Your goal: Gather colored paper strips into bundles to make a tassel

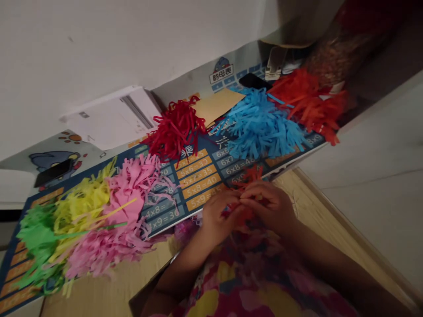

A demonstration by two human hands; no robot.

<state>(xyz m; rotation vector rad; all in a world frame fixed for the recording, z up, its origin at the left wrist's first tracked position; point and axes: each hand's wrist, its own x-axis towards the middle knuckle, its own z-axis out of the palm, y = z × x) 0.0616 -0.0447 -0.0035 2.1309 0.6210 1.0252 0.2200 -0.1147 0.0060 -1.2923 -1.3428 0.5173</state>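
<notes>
Both my hands meet in front of me at the near edge of the blue multiplication-table mat [198, 174]. My left hand [216, 220] and my right hand [269, 204] have their fingers closed together on a bunch of orange-red paper strips [251, 174], which stick up above the fingertips. Heaps of shredded paper lie on the mat: pink [128, 211], yellow [84, 204] and green [36, 240] to the left of my hands, dark red [175, 127], blue [261, 125] and orange-red [307, 103] beyond them.
A tan paper sheet [216, 105] lies between the dark red and blue heaps. A black phone [53, 172] rests at the mat's far left, a white box [109, 116] against the wall. Wooden floor [317, 215] lies to the right. Flowered cloth [251, 286] covers my lap.
</notes>
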